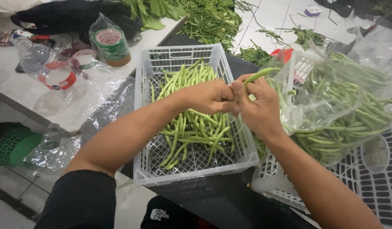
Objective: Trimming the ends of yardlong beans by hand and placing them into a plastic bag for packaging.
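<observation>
While both hands (pixel 236 101) pinch one green bean (pixel 260 75), white crate (pixel 196 167) beneath

Both forearms are bare from elbow to wrist, with no rings, watch or gloves on the left hand (pixel 210 96) or the right hand (pixel 257 106), and a black short sleeve (pixel 79 199) covers the left upper arm.
</observation>
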